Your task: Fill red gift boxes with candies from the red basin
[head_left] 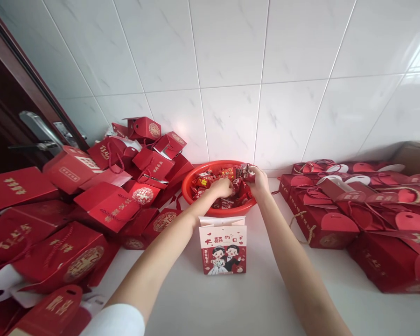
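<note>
My left hand [224, 187] reaches into a red plastic basket [192, 171] full of wrapped candies [205, 181]. Its fingers are curled down among the wrappers, and what they grip is hidden. At the basket's right rim, my right hand [259, 182] is closed around dark red wrapped candies [247, 171]. Between my forearms a small paper gift box [223, 252] stands upright on the white table, its top open. A cartoon bride and groom are printed on its front.
Red gift boxes [108, 210] with cord handles are heaped on the left. More red boxes [322, 224] stand in rows on the right. Behind the basket rises a tiled wall [231, 121]. A door handle [42, 128] shows at the far left.
</note>
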`<state>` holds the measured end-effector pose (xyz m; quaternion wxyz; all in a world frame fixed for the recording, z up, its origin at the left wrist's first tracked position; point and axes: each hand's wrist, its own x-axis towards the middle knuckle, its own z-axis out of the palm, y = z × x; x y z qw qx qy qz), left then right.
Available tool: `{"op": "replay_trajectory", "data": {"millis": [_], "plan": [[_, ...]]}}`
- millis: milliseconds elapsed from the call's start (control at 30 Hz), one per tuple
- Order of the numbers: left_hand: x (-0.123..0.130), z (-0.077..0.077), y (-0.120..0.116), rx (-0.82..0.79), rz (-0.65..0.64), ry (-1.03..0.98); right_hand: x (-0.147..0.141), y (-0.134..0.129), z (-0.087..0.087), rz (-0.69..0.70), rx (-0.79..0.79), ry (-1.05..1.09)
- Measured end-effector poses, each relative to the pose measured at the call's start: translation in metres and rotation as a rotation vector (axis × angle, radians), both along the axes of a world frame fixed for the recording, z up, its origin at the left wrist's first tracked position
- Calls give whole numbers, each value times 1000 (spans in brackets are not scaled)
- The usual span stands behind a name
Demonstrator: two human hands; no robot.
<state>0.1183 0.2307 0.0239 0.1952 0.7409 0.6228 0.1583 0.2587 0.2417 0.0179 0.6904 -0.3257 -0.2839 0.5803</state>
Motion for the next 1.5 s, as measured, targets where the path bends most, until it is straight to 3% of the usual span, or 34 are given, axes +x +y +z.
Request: {"op": "replay_trajectory", "data": {"millis": [267, 467, 600, 767, 967, 1067, 1267, 1400, 1500], "plan": [[-17, 28, -22, 212, 91, -604, 4, -15, 24, 170, -60, 81], [-21, 38, -53, 328, 86, -840, 7, -43, 50, 312, 54, -22], [-22, 43, -80, 356, -24, -999, 7, -71, 68, 321, 185, -142], [-37, 60, -125, 317, -15, -819, 10, -105, 88, 282, 333, -265], [-68, 77, -166, 187, -384, -417, 27, -133, 100, 242, 473, -534], [-69, 71, -168, 91, -397, -292, 32, -143, 103, 216, 488, -671], [-54, 51, -155, 24, -295, -369, 32, -157, 109, 289, 551, -991], [-53, 51, -154, -9, -209, -345, 32, -158, 110, 326, 605, -1080], [-55, 55, -157, -69, -212, -346, 29, -157, 108, 354, 649, -1133]]}}
